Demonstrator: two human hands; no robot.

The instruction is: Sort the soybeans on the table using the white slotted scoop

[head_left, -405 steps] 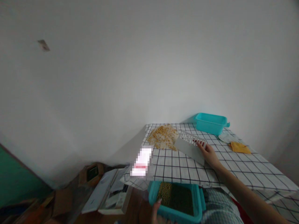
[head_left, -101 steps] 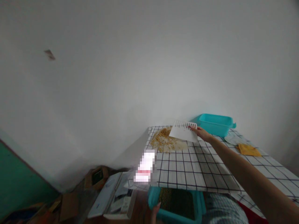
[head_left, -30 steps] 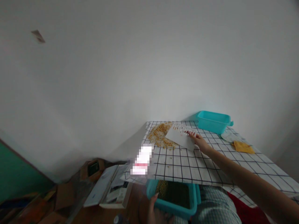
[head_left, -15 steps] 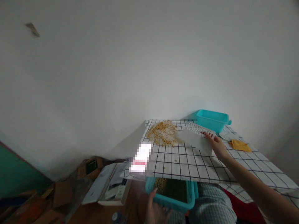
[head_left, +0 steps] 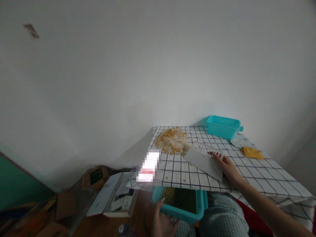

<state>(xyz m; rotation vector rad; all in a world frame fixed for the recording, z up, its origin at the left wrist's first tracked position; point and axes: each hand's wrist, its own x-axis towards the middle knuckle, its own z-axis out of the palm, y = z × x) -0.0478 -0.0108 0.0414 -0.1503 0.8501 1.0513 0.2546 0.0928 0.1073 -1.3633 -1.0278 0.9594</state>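
My right hand (head_left: 228, 168) grips a white plastic panel (head_left: 203, 161) by its slotted edge, the fingers showing through the slots. The panel stands tilted on the checked tablecloth, just right of a loose heap of yellow beans (head_left: 172, 140) mixed with paler bits. Below the table's front edge, my left hand (head_left: 164, 219) holds a turquoise plastic bin (head_left: 182, 212) by its near left side, thumb over the rim. Beans lie in the left part of that bin, and its dark green bottom shows on the right.
Another turquoise bin (head_left: 223, 126) stands at the table's back right, near a yellow cloth (head_left: 252, 152). A blurred-out bright rectangle (head_left: 148, 166) lies at the left table edge. An open white box (head_left: 120, 200) and cardboard boxes (head_left: 65, 205) are on the left, lower down.
My right hand has drawn the white panel toward the front edge and slightly left, away from the far bin. My left hand and its bin have barely moved.
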